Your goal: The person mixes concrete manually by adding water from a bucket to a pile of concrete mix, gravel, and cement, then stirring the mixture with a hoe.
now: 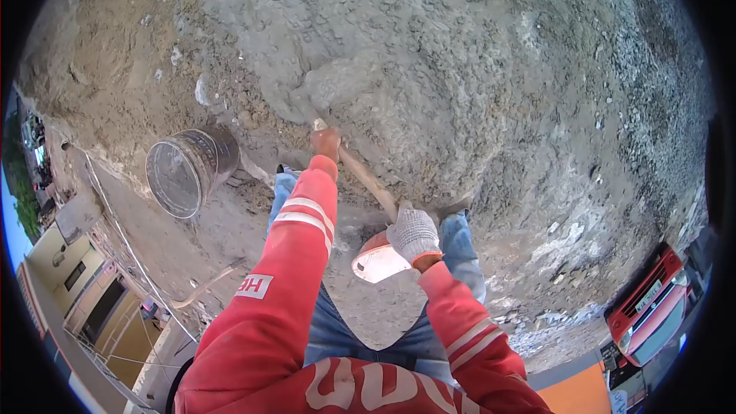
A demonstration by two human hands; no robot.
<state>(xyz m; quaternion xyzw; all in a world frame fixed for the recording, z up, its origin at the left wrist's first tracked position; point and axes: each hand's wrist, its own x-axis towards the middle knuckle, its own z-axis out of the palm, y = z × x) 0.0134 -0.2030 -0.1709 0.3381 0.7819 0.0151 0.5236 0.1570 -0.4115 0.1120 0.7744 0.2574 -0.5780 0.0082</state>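
Note:
My left hand [326,142], bare, is closed round a wooden handle [368,180] near its upper end. Gloved in grey-white knit, my right hand [415,234] grips the lower end of the same handle. The handle slants from upper left to lower right above wet grey mortar [345,80]; its working end appears to lie in the mortar just beyond my left hand, and its shape is hidden. Below my right hand is a white and orange object [379,259], partly covered by the glove.
A dirty bucket [176,175] lies tilted left of my left hand. Gravel [652,69] spreads at the right. A red vehicle [650,303] stands at lower right, a building [84,276] at lower left. A curved pale stick or hose [205,287] lies on the ground.

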